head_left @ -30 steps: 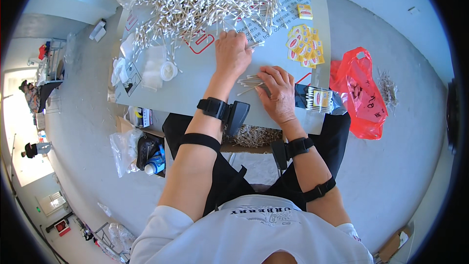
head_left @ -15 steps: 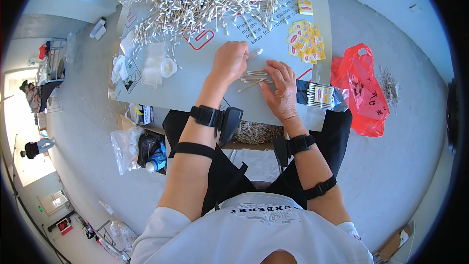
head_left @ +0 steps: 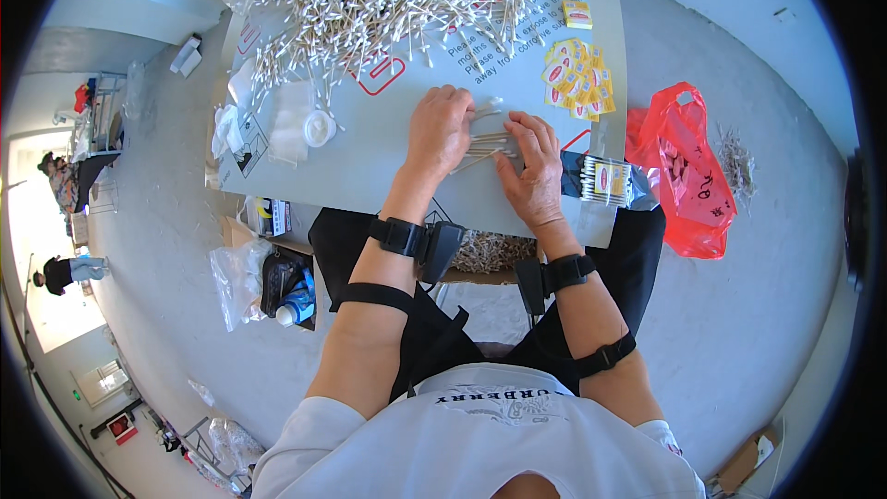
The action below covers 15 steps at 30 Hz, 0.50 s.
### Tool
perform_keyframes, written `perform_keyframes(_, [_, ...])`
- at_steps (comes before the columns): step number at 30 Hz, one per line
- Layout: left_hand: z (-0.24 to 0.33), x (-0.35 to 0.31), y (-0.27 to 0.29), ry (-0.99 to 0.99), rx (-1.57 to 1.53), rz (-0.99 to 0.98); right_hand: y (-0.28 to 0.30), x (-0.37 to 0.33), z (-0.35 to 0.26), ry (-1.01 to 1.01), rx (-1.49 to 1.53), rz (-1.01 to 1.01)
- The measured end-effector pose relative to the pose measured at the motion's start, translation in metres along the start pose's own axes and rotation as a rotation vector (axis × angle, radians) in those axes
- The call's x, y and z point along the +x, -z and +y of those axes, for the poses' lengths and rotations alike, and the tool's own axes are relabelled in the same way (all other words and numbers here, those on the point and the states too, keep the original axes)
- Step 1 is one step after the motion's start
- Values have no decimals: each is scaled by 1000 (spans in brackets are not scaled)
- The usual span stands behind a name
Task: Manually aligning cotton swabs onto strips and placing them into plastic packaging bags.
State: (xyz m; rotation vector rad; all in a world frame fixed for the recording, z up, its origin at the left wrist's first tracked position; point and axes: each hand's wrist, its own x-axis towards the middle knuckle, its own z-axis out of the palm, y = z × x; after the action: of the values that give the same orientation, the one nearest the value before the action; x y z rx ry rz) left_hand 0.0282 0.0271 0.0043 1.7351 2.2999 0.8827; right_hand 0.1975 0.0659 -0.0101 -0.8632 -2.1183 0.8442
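My left hand is curled over the table with a few cotton swabs in it, their white tips poking out to the right. Just below those, a small loose row of cotton swabs lies between my two hands. At the right end of that row rests my right hand, its thumb and fingers apart and the fingertips at the swab ends. Beyond my hands, a large heap of cotton swabs covers the far part of the table.
Yellow labels lie spread at the right, below a small yellow stack. A filled swab pack sits at the near right edge. Clear plastic sleeves and a round white container lie left. A red bag is beside the table.
My left hand has come slightly down and nearer the small row, and the swabs in it have shifted a little to the right. My right hand has hardly moved.
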Motion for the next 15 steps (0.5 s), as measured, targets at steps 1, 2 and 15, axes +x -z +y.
perform_keyframes(1, [0,0,0,1,-1,-1,0,0,1,2,8,-3])
perform_keyframes(2, [0,1,0,17,-32,71,0,-1,1,1,8,-4])
perform_keyframes(15, [10,-10,2,54,-64,57,0,-1,4,27,-20,-6])
